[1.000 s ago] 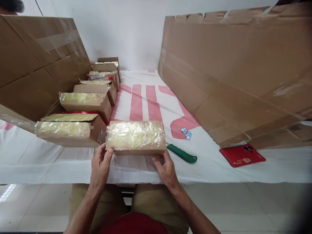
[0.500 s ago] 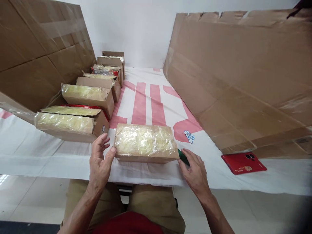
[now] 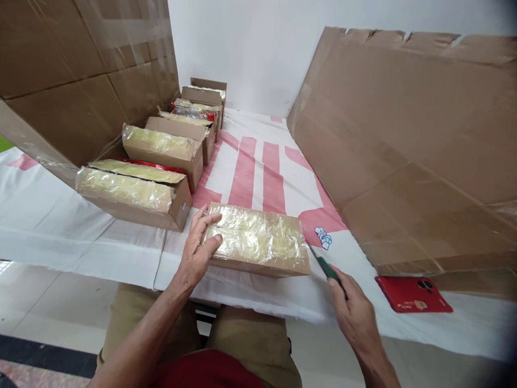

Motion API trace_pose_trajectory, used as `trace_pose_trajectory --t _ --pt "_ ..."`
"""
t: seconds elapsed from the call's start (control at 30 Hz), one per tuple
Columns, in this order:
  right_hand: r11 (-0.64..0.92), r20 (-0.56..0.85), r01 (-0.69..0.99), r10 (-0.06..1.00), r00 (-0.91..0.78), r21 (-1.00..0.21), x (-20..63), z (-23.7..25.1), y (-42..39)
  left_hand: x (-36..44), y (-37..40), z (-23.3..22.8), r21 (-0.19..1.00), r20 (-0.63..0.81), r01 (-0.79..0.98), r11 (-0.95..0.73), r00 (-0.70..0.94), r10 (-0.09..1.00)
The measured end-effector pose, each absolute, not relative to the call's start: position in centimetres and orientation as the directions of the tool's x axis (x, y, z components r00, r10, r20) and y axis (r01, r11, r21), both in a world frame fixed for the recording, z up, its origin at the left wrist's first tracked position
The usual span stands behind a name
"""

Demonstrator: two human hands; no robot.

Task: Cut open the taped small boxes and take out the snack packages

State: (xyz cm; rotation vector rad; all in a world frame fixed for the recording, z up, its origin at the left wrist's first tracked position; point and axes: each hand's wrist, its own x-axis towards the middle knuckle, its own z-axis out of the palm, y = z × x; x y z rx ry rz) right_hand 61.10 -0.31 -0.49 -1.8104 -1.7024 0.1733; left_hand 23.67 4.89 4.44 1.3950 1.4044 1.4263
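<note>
A flat cardboard box wrapped in clear plastic [image 3: 258, 242] lies near the table's front edge. My left hand [image 3: 197, 250] rests on its left end, fingers spread over the top corner. My right hand [image 3: 355, 312] grips the green handle of a knife [image 3: 326, 268], whose blade points toward the box's right end. The blade tip is hidden behind the box corner.
A row of similar wrapped boxes [image 3: 133, 191] runs along the left, backed by a large cardboard sheet [image 3: 81, 70]. Another cardboard sheet [image 3: 412, 140] leans on the right. A red phone [image 3: 412, 295] lies on the white and red table cover [image 3: 258, 167].
My right hand left the box, took hold of the green knife and lifted it toward the box's right end. My left hand moved onto the box's left top corner. The view shifted right.
</note>
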Motion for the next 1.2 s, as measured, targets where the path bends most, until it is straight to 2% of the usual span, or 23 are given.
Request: trace_pose_trajectory --t 0.1,0.17,0.2,0.27,0.37,0.43,0.53,0.7,0.8,0.97,1.03,1.13,1.2 --pt "-0.097 0.259 0.705 0.888 0.38 -0.702 61.1 3.1 -1.4 23.9 4.9 4.2 0.973 0.2 0.155 -0.171 -0.195 0.96" --pt "-0.06 0.274 0.666 0.881 0.385 -0.744 60.0 6.0 -1.2 23.9 5.0 4.1 0.974 0.202 0.144 -0.175 -0.197 0.96" --pt "0.008 0.304 0.686 0.9 0.311 -0.728 59.1 7.5 -0.8 23.9 5.0 4.0 0.974 0.205 0.14 -0.18 -0.196 0.959" --pt "0.226 0.373 0.753 0.927 0.029 -0.618 56.7 10.3 0.5 23.9 5.0 4.0 0.973 0.212 0.129 -0.189 -0.193 0.958" --pt "0.576 0.415 0.726 0.805 -0.424 -0.374 52.5 13.5 3.2 23.9 5.0 3.9 0.974 0.213 0.12 -0.193 -0.187 0.959" --pt "0.694 0.395 0.685 0.706 -0.588 -0.22 50.0 14.6 5.0 23.9 5.0 3.9 0.974 0.212 0.116 -0.193 -0.18 0.961" --pt "0.762 0.328 0.645 0.623 -0.71 -0.05 47.4 15.1 7.1 23.8 5.0 3.8 0.975 0.213 0.105 -0.197 -0.174 0.961" --pt "0.794 0.268 0.602 0.563 -0.782 0.087 45.2 15.2 8.7 23.8 5.1 3.5 0.977 0.208 0.081 -0.197 -0.16 0.965" --pt "0.77 0.229 0.611 0.571 -0.788 0.184 44.5 15.5 8.8 23.9 5.2 3.4 0.976 0.216 0.063 -0.209 -0.167 0.962" --pt "0.736 0.078 0.599 0.609 -0.79 0.316 44.0 16.8 8.7 23.9 5.1 3.3 0.978 0.21 0.055 -0.204 -0.161 0.964" --pt "0.732 0.034 0.598 0.623 -0.782 0.327 44.2 17.5 8.6 23.9 5.0 3.4 0.977 0.212 0.058 -0.205 -0.164 0.963" --pt "0.753 0.002 0.598 0.622 -0.783 0.276 45.2 18.3 8.7 23.8 5.0 3.5 0.978 0.209 0.063 -0.201 -0.164 0.964" --pt "0.753 0.063 0.628 0.63 -0.774 0.197 46.3 18.4 8.9 23.8 5.0 3.6 0.981 0.193 0.065 -0.184 -0.163 0.968"
